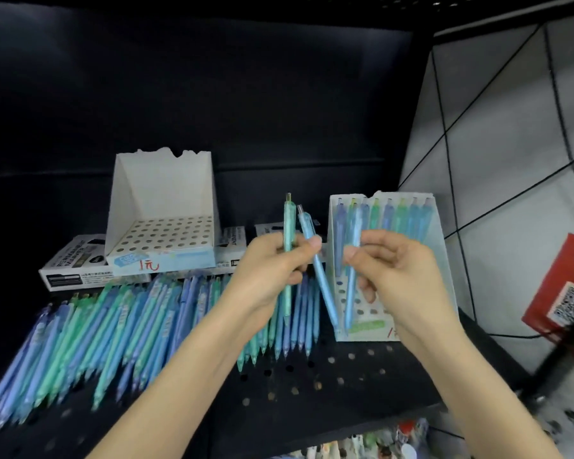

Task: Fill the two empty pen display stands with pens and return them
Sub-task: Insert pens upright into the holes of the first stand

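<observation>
Both hands are up over the black perforated shelf (pixel 312 389), and the right-hand display stand (pixel 441 260) is the anchor here: a white box with a row of blue and green pens (pixel 383 215) standing upright along its back wall, while the holes nearer its front show open. Directly in front of that stand, the right hand (pixel 391 263) pinches a pale blue pen (pixel 351 286) between thumb and fingertips, the pen hanging nearly vertical with its tip low by the stand's front edge. Just to the left of the stand, the left hand (pixel 272 270) is closed around two pens: a teal pen (pixel 288 220) held upright with its clicker end on top, and a light blue pen (pixel 322 276) slanting down to the right, its lower end close to the stand's front left corner. Further left of the stand, a long spread of loose pens (pixel 120 326) lies fanned across the shelf, tips pointing toward the viewer. Behind that spread, well to the left of the filled stand, the second display stand (pixel 161 233) sits on flat printed boxes (pixel 67 270), its grid of holes all open and its back wall torn along the top. To the right of the stand, a red sign (pixel 564 286) carrying a square code hangs on a wire grid.
</observation>
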`<act>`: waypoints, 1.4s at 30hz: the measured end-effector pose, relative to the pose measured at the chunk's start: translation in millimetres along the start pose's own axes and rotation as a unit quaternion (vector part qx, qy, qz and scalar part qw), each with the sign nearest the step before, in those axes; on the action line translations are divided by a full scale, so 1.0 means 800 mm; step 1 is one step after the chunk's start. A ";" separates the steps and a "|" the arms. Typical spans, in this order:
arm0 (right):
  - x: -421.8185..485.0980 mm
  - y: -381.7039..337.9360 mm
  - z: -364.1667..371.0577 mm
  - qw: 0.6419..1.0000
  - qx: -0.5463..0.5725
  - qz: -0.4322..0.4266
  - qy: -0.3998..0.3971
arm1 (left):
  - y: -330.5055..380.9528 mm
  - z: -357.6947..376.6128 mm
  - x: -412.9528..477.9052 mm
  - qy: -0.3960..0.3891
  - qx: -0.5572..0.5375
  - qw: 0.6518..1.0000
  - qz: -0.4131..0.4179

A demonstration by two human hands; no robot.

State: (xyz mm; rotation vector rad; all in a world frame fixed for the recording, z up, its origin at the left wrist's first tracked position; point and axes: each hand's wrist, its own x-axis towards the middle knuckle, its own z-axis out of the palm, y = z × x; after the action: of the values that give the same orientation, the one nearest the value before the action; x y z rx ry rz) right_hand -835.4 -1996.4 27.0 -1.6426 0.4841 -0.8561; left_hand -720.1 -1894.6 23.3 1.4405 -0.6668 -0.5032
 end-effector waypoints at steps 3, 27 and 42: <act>0.013 -0.005 -0.029 0.996 -0.019 -0.052 0.073 | 0.002 0.001 0.005 0.037 -0.012 0.999 0.032; 0.070 0.044 -0.016 0.918 -0.382 -0.097 0.040 | -0.004 0.003 0.004 0.086 0.006 0.992 0.094; 0.019 0.009 -0.018 0.969 -0.212 -0.131 0.004 | -0.004 0.011 -0.004 0.051 0.021 0.995 0.086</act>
State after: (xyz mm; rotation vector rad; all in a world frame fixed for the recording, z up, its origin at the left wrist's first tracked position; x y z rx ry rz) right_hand -835.5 -2018.1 25.6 -2.1309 0.4852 -1.0005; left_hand -728.3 -1899.0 19.6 1.4222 -0.7163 -0.2810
